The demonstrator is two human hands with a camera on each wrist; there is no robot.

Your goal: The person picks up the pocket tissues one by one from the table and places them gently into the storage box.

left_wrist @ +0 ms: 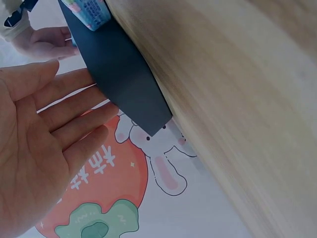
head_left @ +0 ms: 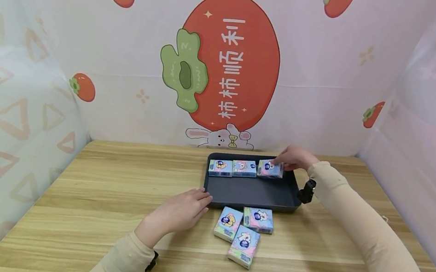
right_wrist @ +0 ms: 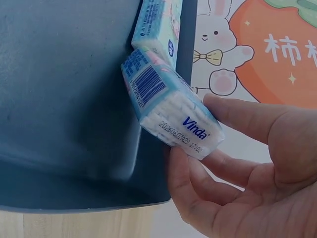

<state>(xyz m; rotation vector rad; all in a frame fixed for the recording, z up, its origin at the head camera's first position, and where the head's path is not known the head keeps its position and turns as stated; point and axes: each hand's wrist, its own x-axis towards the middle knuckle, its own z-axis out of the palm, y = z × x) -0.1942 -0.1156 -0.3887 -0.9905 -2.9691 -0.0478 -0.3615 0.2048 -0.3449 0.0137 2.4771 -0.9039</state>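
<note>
- We saw the right arm (head_left: 370, 241) stretched forward across the right side of the desk (head_left: 117, 196), the right hand (head_left: 297, 160) pinching a tissue pack (head_left: 270, 169) between thumb and fingers inside the tray's far edge, toward its far right corner.
- The left hand (head_left: 181, 210) reached over the desk with its fingers nearly straight, fingertips at the near left corner of the tray (head_left: 252, 193).
- We counted six tissue packs: the pinched one, two packs (head_left: 220, 168) (head_left: 244, 168) side by side from the tray's far left corner, and three packs (head_left: 228, 224) (head_left: 258, 219) (head_left: 244, 246) on the desk before the tray's near edge.
- We counted one tray.

Persimmon-print backdrop (head_left: 229, 58) behind wooden table (head_left: 110, 186)
</note>
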